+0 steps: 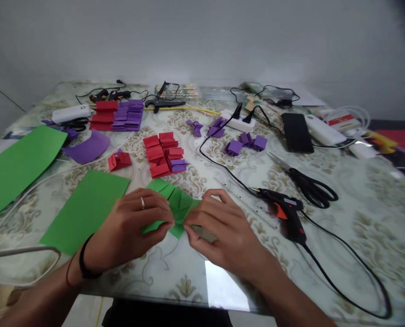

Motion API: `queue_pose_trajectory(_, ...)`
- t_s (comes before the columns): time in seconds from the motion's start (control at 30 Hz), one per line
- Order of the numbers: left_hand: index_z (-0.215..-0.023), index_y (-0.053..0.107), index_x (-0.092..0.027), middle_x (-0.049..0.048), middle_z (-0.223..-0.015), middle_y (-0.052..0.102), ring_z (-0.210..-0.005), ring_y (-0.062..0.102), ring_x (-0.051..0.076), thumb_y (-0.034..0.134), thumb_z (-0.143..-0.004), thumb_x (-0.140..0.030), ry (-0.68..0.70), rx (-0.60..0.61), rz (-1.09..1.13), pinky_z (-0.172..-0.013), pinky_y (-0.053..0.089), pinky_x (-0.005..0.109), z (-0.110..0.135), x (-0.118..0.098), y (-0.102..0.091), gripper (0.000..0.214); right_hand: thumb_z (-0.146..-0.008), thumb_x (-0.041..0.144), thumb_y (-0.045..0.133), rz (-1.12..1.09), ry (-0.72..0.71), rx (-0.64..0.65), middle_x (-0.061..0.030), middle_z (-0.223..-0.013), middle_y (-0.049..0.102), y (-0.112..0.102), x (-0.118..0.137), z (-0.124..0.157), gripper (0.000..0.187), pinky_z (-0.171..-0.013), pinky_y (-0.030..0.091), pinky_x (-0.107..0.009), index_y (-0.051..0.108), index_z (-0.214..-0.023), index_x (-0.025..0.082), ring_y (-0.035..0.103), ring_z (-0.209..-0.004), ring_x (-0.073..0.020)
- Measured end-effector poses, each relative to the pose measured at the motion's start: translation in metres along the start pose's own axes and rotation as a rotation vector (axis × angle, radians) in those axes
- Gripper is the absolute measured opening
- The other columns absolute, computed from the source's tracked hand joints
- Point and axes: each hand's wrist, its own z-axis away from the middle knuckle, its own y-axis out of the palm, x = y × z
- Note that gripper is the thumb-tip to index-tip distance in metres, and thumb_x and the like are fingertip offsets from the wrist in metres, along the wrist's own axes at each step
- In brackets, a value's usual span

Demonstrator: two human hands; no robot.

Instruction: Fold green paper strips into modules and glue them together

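Note:
Between my two hands is a creased green sheet of paper (180, 204), partly folded, low over the table near its front edge. My left hand (139, 215) pinches its left side between thumb and fingers. On the other side my right hand (219, 222) grips the paper's right part with thumb and fingertips. The fingers cover some of the folds. Beside my left wrist lies a flat green paper rectangle (86, 211). Just beyond the folded sheet sit several red folded paper pieces (158, 156), with a purple one (178, 165) among them.
At right lie a black glue gun (286, 211) with a looping cord and black-handled scissors (311, 186). Purple folded pieces (245, 143), a power strip (238, 121) and a phone (297, 132) are farther back. A large green sheet (22, 165) and purple paper (88, 147) lie left.

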Motion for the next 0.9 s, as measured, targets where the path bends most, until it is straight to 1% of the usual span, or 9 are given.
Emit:
queue_pose_trajectory(0.07,-0.091,0.071,-0.023,-0.0005,-0.088,0.079,-0.090,0.076,0.019,0.071,-0.091,-0.004,0.006,0.010,-0.015,-0.085,0.061,0.033,-0.001,-0.003,0.002,0.019,-0.092,0.005,0.068,0.020,-0.009,-0.006,0.0016,-0.078,0.073,0.003,0.002,0.000,0.020,-0.089,0.051,-0.041,0.059,-0.087,0.022,0.065,-0.073,-0.0161)
queue_pose_trajectory(0.17,-0.090,0.069,-0.024,-0.0012,-0.086,0.078,-0.088,0.075,0.019,0.068,-0.088,-0.003,-0.023,0.006,0.003,-0.082,0.062,0.033,-0.001,-0.005,0.002,0.022,-0.092,0.004,0.067,-0.004,-0.011,-0.009,0.0027,-0.078,0.072,0.003,0.003,0.000,0.020,-0.089,0.051,-0.040,0.059,-0.087,0.022,0.063,-0.072,-0.0147)
queue_pose_trajectory(0.27,-0.090,0.066,-0.025,-0.0007,-0.091,0.077,-0.089,0.075,0.017,0.067,-0.085,-0.003,-0.084,-0.003,0.049,-0.081,0.062,0.030,0.002,-0.005,0.000,0.023,-0.091,0.003,0.065,-0.057,0.008,-0.010,0.0028,-0.078,0.071,-0.002,0.002,0.000,0.021,-0.087,0.051,-0.040,0.058,-0.088,0.022,0.063,-0.071,-0.0144)
queue_pose_trajectory(0.33,-0.091,0.065,-0.025,-0.0007,-0.093,0.076,-0.090,0.074,0.016,0.067,-0.084,-0.002,-0.126,0.013,0.092,-0.082,0.061,0.028,0.005,-0.005,-0.002,0.024,-0.089,0.002,0.065,-0.085,0.027,-0.020,0.0026,-0.079,0.072,-0.007,0.001,-0.001,0.021,-0.085,0.052,-0.041,0.059,-0.089,0.023,0.063,-0.071,-0.0150)
queue_pose_trajectory(0.53,-0.091,0.068,-0.024,-0.0009,-0.093,0.076,-0.086,0.074,0.016,0.066,-0.084,-0.003,-0.233,0.044,0.204,-0.081,0.059,0.029,0.008,-0.002,-0.009,0.023,-0.089,0.002,0.064,-0.152,0.063,-0.016,0.0029,-0.078,0.072,-0.016,-0.001,-0.003,0.022,-0.083,0.052,-0.042,0.059,-0.089,0.023,0.063,-0.069,-0.0144)
queue_pose_trajectory(0.67,-0.089,0.071,-0.024,-0.0011,-0.090,0.079,-0.084,0.075,0.017,0.068,-0.084,-0.005,-0.278,0.045,0.259,-0.078,0.059,0.028,0.007,0.001,-0.015,0.019,-0.089,0.003,0.066,-0.161,0.078,-0.014,0.0033,-0.078,0.072,-0.022,-0.003,-0.003,0.021,-0.084,0.052,-0.043,0.060,-0.089,0.023,0.062,-0.069,-0.0144)
queue_pose_trajectory(0.77,-0.087,0.072,-0.024,-0.0019,-0.088,0.079,-0.081,0.075,0.017,0.069,-0.083,-0.007,-0.330,0.049,0.254,-0.077,0.058,0.028,0.006,0.007,-0.021,0.018,-0.088,0.003,0.066,-0.169,0.095,-0.020,0.0027,-0.078,0.070,-0.027,-0.008,-0.002,0.022,-0.084,0.052,-0.044,0.061,-0.090,0.024,0.062,-0.069,-0.0150)
queue_pose_trajectory(0.9,-0.087,0.072,-0.023,-0.0022,-0.087,0.079,-0.080,0.074,0.014,0.068,-0.085,-0.007,-0.368,0.000,0.253,-0.078,0.056,0.026,0.005,0.015,-0.031,0.016,-0.089,0.004,0.065,-0.152,0.143,-0.032,0.0023,-0.077,0.068,-0.036,-0.016,-0.001,0.021,-0.082,0.052,-0.043,0.061,-0.089,0.024,0.062,-0.069,-0.0157)
